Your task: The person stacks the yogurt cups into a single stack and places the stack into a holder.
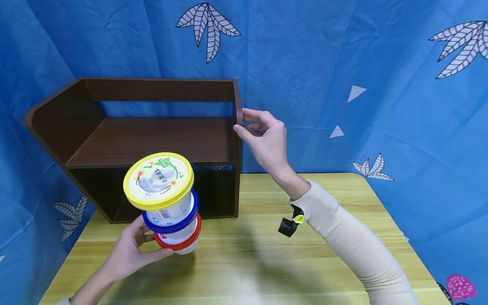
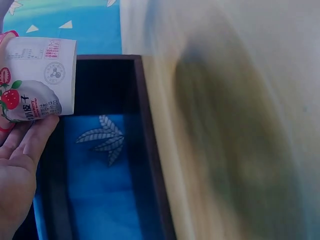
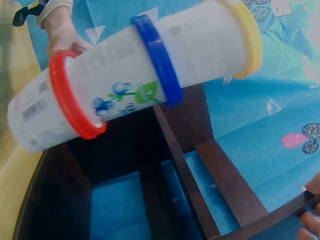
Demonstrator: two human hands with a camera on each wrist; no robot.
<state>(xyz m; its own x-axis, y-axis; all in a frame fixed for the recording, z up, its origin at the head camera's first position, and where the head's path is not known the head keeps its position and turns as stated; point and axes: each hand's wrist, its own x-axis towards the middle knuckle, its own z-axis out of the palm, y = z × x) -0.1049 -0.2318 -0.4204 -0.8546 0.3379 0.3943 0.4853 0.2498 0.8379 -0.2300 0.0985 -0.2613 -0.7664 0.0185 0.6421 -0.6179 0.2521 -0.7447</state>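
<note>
Three round white tubs are stacked in my left hand [image 1: 126, 254]: a yellow-lidded tub [image 1: 158, 180] on top, a blue-lidded tub [image 1: 167, 218] in the middle, a red-lidded tub [image 1: 187, 248] at the bottom. My left thumb and fingers grip the stack low down, around the red-lidded tub, whose strawberry label shows in the left wrist view. The stack is held up before the dark brown shelf unit [image 1: 164, 135]. My right hand [image 1: 268, 142] holds the front edge of its right side panel, thumb and fingers on either side; the right wrist view shows only the fingertips [image 3: 311, 222].
The shelf unit has an upper board and a lower compartment, partly hidden by the tubs. It stands on a wooden table [image 1: 305, 262]. Blue patterned cloth [image 1: 324, 63] hangs behind and at the sides. A black strap [image 1: 288, 226] dangles from my right cuff.
</note>
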